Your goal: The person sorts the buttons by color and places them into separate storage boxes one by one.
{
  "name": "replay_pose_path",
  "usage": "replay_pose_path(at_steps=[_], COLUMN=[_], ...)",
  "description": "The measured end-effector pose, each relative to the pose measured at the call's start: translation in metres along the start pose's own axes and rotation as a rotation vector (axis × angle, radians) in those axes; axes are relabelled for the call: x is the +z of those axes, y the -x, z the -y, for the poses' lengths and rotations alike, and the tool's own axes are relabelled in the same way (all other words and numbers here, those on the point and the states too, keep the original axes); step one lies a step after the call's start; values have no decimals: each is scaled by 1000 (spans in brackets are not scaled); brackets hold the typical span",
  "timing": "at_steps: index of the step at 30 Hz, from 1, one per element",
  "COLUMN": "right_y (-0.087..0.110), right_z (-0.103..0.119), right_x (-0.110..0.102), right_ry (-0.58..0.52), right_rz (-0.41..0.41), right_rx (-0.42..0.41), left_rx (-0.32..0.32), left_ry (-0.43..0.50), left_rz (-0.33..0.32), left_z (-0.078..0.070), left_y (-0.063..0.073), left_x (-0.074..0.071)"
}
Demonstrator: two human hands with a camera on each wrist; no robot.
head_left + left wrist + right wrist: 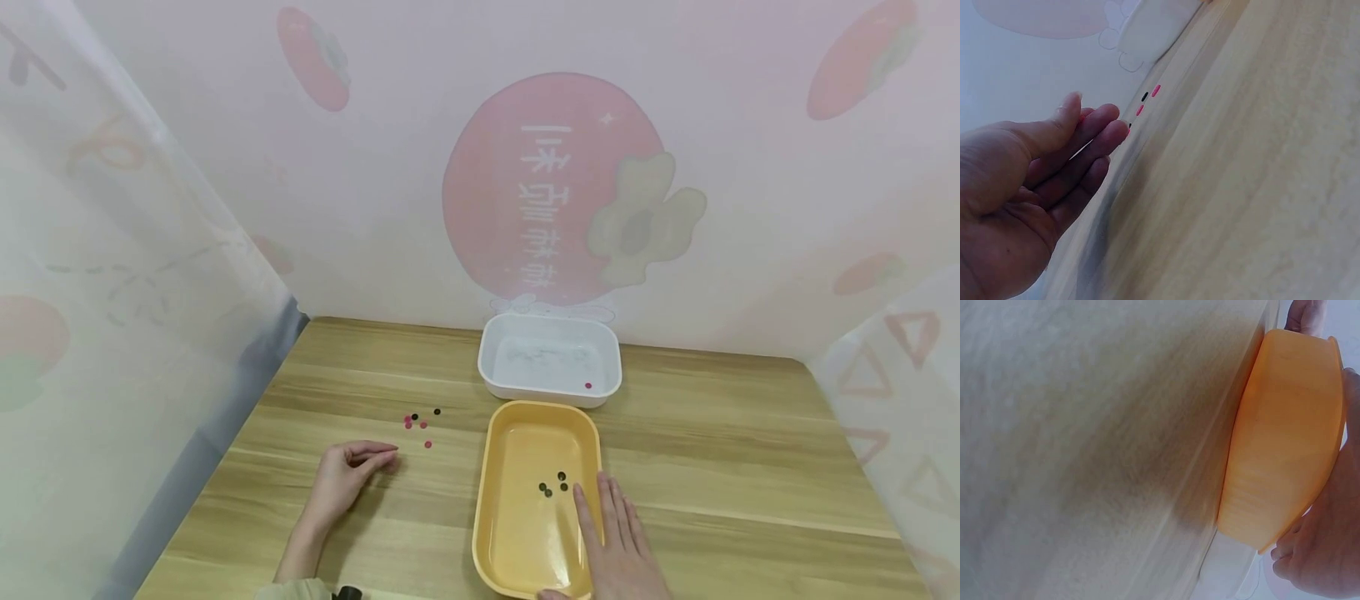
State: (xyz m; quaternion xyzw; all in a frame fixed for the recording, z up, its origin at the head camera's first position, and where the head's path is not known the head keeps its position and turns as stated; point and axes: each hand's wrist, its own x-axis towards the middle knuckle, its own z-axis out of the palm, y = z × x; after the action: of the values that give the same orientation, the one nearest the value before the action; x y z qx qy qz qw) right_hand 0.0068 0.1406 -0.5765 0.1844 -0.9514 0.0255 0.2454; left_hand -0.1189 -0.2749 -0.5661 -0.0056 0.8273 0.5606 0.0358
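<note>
My left hand (347, 479) pinches a small pink disc (1087, 113), button-like, between thumb and fingertips, low over the table. Just beyond it lie loose pink discs (428, 445) and two black discs (437, 412); some also show past the fingertips in the left wrist view. With its fingers straight, my right hand (624, 557) rests on the right rim of the yellow tray (482, 492), thumb by the near edge. The right wrist view shows this hand (1329, 540) against the tray's side. Inside the tray are several dark discs (563, 487).
A white tray (491, 385) stands behind the yellow one, close to its far end, with one pink disc (588, 386) in it. The wooden table (720, 450) backs onto a printed curtain (375, 208), which also encloses both sides.
</note>
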Motion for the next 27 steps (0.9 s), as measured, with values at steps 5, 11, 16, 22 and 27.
replay_pose_path(at_steps=[5,11,16,22,27], right_y=[0,0,-1,-2,-3], right_z=[0,1,0,0,0], right_x=[0,-1,-2,-1,-3], right_ry=[4,-2,-14,-13,-12], right_rz=[-1,24,34,16,20], right_rx=[0,9,14,8,16], left_rx=[-5,16,47,73,129], left_ry=[-1,-60,-103,-167,-181], left_rz=[31,39,-27,-79,-95], left_z=[-2,-8,-19,-39,-60], left_y=[0,-4,-11,-21,-29], left_x=[-1,-3,-3,-2,0])
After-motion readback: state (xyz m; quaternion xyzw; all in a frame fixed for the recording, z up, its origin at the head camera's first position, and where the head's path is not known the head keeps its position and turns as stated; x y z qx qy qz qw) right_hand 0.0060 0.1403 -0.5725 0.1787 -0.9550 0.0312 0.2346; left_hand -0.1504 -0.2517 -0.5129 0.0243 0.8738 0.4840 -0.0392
